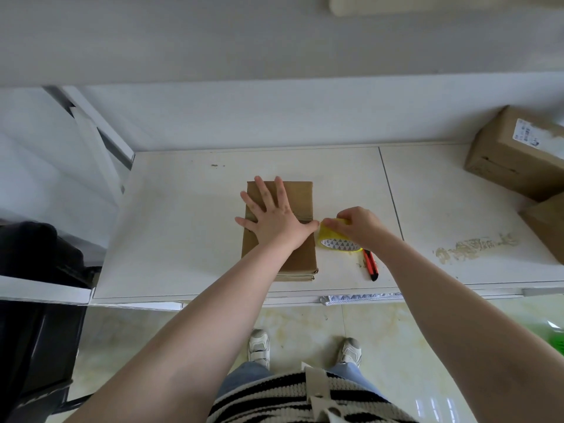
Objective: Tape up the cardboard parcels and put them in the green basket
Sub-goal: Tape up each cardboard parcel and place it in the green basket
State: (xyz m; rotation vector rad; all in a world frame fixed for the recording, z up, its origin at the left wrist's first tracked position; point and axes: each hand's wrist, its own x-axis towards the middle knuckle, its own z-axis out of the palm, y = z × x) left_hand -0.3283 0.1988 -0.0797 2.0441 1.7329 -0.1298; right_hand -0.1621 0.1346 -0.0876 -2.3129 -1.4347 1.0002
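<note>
The left hand (273,213) is pressing flat, fingers spread, on the cardboard box (293,203). The right hand (358,225) is gripping the tape roll (335,242) at the box's right edge.

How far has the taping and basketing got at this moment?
Done: nothing visibly finished. In hand: the left hand presses flat on the parcel while the right hand grips the yellow tape roll at its right edge. Left: two more boxes wait at right.
</note>
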